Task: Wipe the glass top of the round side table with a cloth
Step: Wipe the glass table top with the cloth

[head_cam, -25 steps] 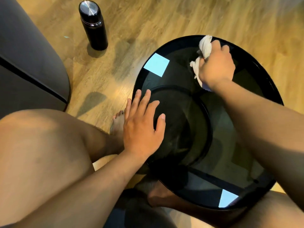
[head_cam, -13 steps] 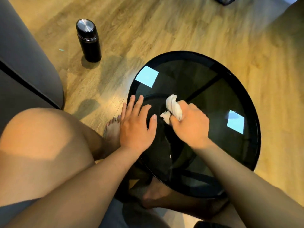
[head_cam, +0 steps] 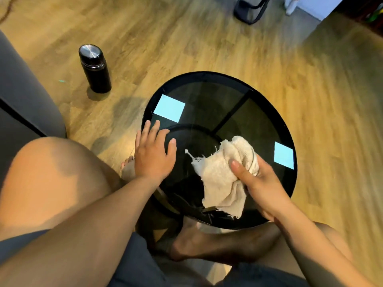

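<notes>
The round side table (head_cam: 207,96) has a dark glass top in a black rim and stands on the wooden floor between my legs. My left hand (head_cam: 152,154) lies flat on the glass at the table's left edge, fingers straight and spread. My right hand (head_cam: 260,183) is turned palm up over the near right part of the glass and grips a frayed cream cloth (head_cam: 221,179). The cloth is bunched under my thumb at the top, and its loose end hangs down towards the near rim.
A black flask with a steel lid (head_cam: 94,68) stands on the floor to the far left. A grey sofa (head_cam: 24,104) borders the left side. A black chair base (head_cam: 248,11) is at the far top. My bare feet (head_cam: 199,245) are under the table.
My right hand drew the cloth from the far rim back across the glass to the near right and turned palm up, letting the cloth unfold. My left hand stayed put.
</notes>
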Demonstrator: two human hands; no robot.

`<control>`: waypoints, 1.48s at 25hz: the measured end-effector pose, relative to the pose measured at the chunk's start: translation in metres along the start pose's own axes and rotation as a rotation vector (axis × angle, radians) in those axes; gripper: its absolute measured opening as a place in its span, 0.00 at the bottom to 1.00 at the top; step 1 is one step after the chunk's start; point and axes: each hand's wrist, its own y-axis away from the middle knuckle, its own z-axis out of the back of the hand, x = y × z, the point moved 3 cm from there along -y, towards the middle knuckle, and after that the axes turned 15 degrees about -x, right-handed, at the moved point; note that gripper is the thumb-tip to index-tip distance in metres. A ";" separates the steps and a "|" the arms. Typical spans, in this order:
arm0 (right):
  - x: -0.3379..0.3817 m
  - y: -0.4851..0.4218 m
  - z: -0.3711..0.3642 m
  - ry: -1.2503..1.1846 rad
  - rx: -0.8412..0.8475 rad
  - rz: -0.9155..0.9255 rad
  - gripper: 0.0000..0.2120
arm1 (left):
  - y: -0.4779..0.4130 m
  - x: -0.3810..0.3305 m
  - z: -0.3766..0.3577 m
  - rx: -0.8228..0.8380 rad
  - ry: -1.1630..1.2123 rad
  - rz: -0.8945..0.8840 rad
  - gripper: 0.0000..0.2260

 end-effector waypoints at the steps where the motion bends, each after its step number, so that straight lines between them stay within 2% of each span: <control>1: 0.002 -0.001 0.006 -0.037 -0.012 -0.033 0.13 | 0.000 0.000 0.000 -0.002 -0.008 0.004 0.18; 4: 0.004 -0.002 0.017 0.065 -0.081 -0.039 0.11 | 0.000 -0.001 -0.001 0.002 -0.040 0.000 0.19; 8: 0.014 -0.003 0.025 -0.098 -0.135 -0.121 0.11 | 0.001 0.001 -0.003 0.003 -0.063 -0.018 0.19; 10: 0.025 -0.006 0.037 -0.058 -0.208 -0.090 0.09 | 0.001 0.001 -0.003 0.002 -0.068 -0.009 0.20; 14: 0.064 -0.022 0.084 -0.052 -0.440 0.156 0.03 | 0.000 0.001 -0.004 0.002 -0.075 -0.018 0.20; 17: 0.098 -0.023 0.102 0.151 -0.508 0.383 0.07 | -0.001 0.001 -0.003 0.001 -0.076 -0.019 0.20; 20: 0.112 -0.026 0.109 0.369 -0.526 0.453 0.13 | 0.000 0.000 -0.003 0.003 -0.072 -0.014 0.20; 23: 0.117 -0.027 0.111 0.447 -0.585 0.453 0.10 | 0.000 0.001 -0.004 0.004 -0.078 -0.018 0.20; 25: 0.106 -0.022 0.094 0.403 -0.484 0.410 0.13 | -0.001 0.001 -0.004 -0.001 -0.079 -0.012 0.20; 28: 0.082 0.006 0.039 0.197 -0.070 0.291 0.11 | -0.001 0.001 -0.003 0.001 -0.086 -0.019 0.20; 29: 0.078 0.013 0.027 0.141 0.010 0.265 0.11 | -0.001 0.001 -0.003 0.002 -0.088 -0.020 0.20; 30: 0.074 0.013 0.023 0.097 0.033 0.250 0.11 | -0.001 0.001 -0.003 0.001 -0.087 -0.021 0.20; 32: 0.062 0.002 0.029 0.092 -0.053 0.225 0.10 | -0.001 0.002 -0.004 -0.001 -0.079 -0.020 0.19; 34: 0.038 -0.017 0.047 0.319 -0.198 0.153 0.12 | 0.000 0.002 -0.004 -0.005 -0.073 -0.022 0.19; 36: 0.010 -0.028 0.058 0.733 -0.286 0.139 0.23 | 0.000 0.002 -0.004 -0.008 -0.071 -0.015 0.18; 37: -0.005 -0.028 0.055 0.865 -0.290 0.204 0.29 | 0.000 0.001 -0.004 -0.008 -0.068 -0.013 0.18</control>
